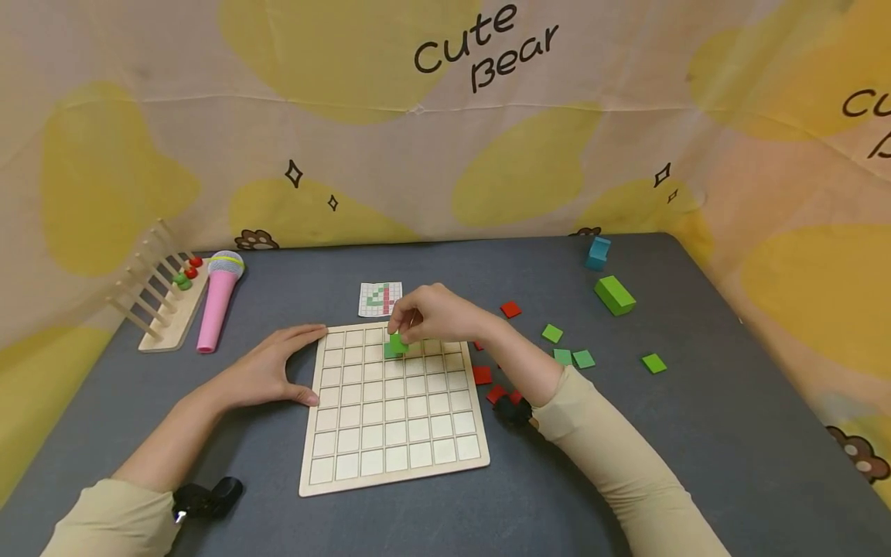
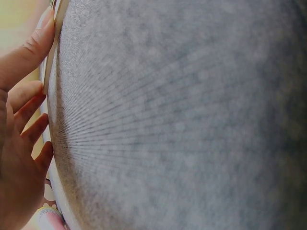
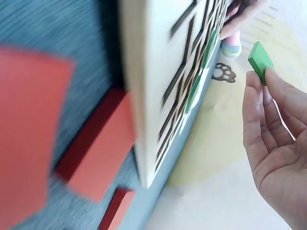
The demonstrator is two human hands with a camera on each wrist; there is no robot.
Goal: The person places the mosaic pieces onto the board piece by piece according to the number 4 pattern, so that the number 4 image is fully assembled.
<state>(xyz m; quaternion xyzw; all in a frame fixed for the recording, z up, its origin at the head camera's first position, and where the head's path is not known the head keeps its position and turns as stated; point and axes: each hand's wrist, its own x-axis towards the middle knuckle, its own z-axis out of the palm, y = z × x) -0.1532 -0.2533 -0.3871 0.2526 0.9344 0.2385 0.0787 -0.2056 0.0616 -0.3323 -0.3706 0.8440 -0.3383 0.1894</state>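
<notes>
Right hand [image 1: 440, 313] pinches green tile [image 3: 260, 62]; spread left hand [image 1: 267, 367] touches board [image 1: 395, 432]

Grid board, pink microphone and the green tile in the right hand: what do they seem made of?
Grid board: likely matte wood, from its pale tan edge.
Pink microphone: probably smooth plastic, evenly coloured; its grey head may be metal mesh or an imitation.
Green tile in the right hand: painted wood or plastic, evenly coloured; I can't tell which.
</notes>
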